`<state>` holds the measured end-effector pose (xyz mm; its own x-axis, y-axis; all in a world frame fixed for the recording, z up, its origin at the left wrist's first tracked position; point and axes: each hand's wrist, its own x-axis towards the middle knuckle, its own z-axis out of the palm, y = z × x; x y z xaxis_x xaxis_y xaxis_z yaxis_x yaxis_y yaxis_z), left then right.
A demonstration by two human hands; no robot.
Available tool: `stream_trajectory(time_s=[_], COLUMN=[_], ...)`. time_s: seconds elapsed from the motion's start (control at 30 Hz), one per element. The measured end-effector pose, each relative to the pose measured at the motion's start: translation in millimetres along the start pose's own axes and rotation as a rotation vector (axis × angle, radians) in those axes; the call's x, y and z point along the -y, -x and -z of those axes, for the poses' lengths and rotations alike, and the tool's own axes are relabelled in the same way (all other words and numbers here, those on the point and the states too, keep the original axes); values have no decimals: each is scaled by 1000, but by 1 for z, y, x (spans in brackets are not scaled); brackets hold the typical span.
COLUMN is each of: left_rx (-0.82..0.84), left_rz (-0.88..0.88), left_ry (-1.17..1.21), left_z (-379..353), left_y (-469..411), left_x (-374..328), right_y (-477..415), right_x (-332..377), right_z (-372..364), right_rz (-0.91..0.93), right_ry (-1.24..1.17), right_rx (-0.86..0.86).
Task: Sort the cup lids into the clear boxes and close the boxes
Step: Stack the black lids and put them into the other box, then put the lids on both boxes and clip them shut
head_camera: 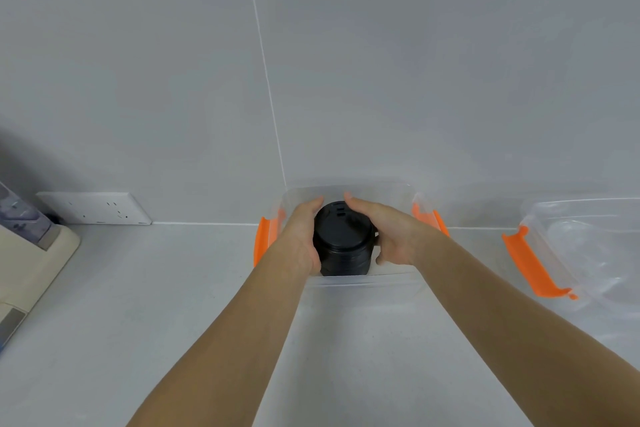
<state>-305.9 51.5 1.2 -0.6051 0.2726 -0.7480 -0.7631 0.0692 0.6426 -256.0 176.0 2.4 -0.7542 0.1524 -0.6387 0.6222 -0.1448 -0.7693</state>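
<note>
Likely home kitchen or utility counter. Pale grey countertop (138, 288) fills lower frame, meets large glossy grey wall tiles (138, 63) with thin white grout lines. White double wall socket (95, 208) at left, just above counter. Beige appliance (31, 264) at left edge, partly cut off. Clear boxes with orange latches (530, 262) at right.

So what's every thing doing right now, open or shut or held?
Stack of black cup lids: upright, held inside the middle box.
Middle clear box: open, orange latches down.
Right clear box: open, holds clear lids.
Left hand: gripping the stack.
Right hand: gripping the stack.
</note>
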Motion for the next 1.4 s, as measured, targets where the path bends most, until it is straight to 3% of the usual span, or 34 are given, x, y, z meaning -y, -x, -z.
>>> stream_trajectory(time_s=[0.3, 0.73, 0.9, 1.07, 1.4], left_rx=[-68, 129, 85, 154, 315], left_rz=[-13, -383, -690, -938, -998], left_ry=[-16, -169, -294, -324, -295], left_z=[4, -4, -34, -73, -176], left_y=[31, 102, 138, 157, 147], left_x=[-21, -53, -45, -21, 35], right_y=[6, 89, 136, 175, 214], right_x=[6, 45, 48, 39, -4], right_z=[7, 31, 53, 87, 188], right_rz=[46, 295, 393, 532, 682], right_ry=[81, 256, 250, 242, 115], right_rx=[-48, -167, -228, -342, -517])
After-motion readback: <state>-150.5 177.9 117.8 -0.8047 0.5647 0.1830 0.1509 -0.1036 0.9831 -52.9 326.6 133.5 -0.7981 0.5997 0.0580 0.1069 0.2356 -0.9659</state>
